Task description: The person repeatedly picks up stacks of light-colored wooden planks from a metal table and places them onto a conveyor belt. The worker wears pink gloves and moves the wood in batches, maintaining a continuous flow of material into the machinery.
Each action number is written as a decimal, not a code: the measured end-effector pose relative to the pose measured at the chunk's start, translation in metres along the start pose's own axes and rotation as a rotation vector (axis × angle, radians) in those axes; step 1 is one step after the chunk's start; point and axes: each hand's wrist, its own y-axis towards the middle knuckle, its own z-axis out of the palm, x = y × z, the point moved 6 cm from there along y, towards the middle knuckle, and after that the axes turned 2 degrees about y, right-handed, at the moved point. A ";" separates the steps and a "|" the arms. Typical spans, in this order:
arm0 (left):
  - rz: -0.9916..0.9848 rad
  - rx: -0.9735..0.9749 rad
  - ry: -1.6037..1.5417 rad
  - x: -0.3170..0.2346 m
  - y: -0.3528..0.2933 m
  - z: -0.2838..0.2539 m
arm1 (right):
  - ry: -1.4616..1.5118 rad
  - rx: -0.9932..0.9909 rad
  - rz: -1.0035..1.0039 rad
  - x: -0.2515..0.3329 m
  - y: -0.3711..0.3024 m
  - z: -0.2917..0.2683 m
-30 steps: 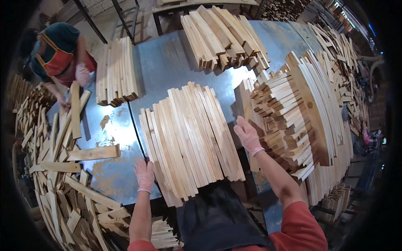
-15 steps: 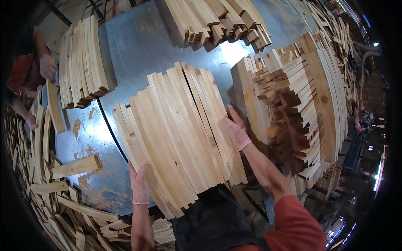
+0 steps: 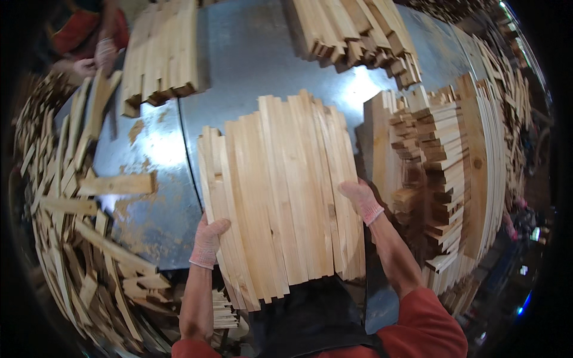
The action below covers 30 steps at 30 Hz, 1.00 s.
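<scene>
A wide row of pale wooden strips (image 3: pixel 280 197), laid side by side with uneven ends, is pressed between my two gloved hands. My left hand (image 3: pixel 208 240) grips its left edge, thumb over the top and fingers hidden beneath. On the opposite edge, my right hand (image 3: pixel 360 199) clasps the outermost strips with its thumb on top. The row spans the near part of the metal table, and its near end reaches my dark apron (image 3: pixel 316 322). Whether the strips touch the tabletop cannot be made out.
Stacked wooden strips (image 3: pixel 444 173) stand close on the right. Bundles lie at the far middle (image 3: pixel 358 36) and far left (image 3: pixel 161 53) of the metal table (image 3: pixel 245 65). Loose offcuts (image 3: pixel 89 238) heap up at the left. Another person's gloved hand (image 3: pixel 106 55) is at the far left.
The row of strips has straightened and its gaps have closed up. My left thumb now lies over the edge. The view has shifted, and the other person's hands have moved.
</scene>
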 end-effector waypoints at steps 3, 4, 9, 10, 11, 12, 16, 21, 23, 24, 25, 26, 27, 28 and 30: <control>0.072 0.000 -0.047 0.020 -0.044 -0.017 | -0.037 0.055 0.003 -0.004 -0.023 0.009; 0.089 -0.031 -0.074 0.017 -0.072 -0.010 | -0.012 0.138 0.017 0.001 -0.037 0.024; 0.264 -0.130 -0.252 0.029 -0.197 0.000 | -0.051 0.352 0.072 0.022 -0.089 0.091; 0.341 -0.149 -0.291 0.030 -0.228 0.003 | -0.063 0.386 0.099 0.027 -0.108 0.111; 0.385 -0.186 -0.297 0.035 -0.257 0.003 | -0.113 0.422 0.071 0.033 -0.122 0.131; 0.411 -0.213 -0.317 0.051 -0.281 -0.012 | -0.159 0.460 0.043 0.038 -0.140 0.152; 0.570 -0.410 -0.337 0.071 -0.392 -0.015 | -0.283 0.594 -0.001 0.018 -0.153 0.196; 0.699 -0.605 -0.397 0.156 -0.516 -0.045 | -0.375 0.984 0.140 -0.038 -0.253 0.300; 0.716 -0.639 -0.449 0.190 -0.559 -0.053 | -0.378 1.104 0.141 -0.067 -0.307 0.335; 0.726 -0.643 -0.464 0.205 -0.584 -0.060 | -0.441 1.154 0.119 -0.087 -0.318 0.345; 0.763 -0.676 -0.522 0.226 -0.607 -0.061 | -0.501 1.203 0.107 -0.110 -0.318 0.353; 0.795 -0.729 -0.536 0.249 -0.629 -0.068 | -0.560 1.256 0.087 -0.135 -0.319 0.364; 0.821 -0.771 -0.547 0.278 -0.654 -0.079 | -0.562 1.273 0.206 -0.167 -0.332 0.371; 0.843 -0.812 -0.559 0.307 -0.681 -0.087 | -0.607 1.306 0.256 -0.195 -0.361 0.377; 0.821 -0.925 -0.570 0.345 -0.727 -0.091 | -0.692 1.344 0.317 -0.231 -0.426 0.386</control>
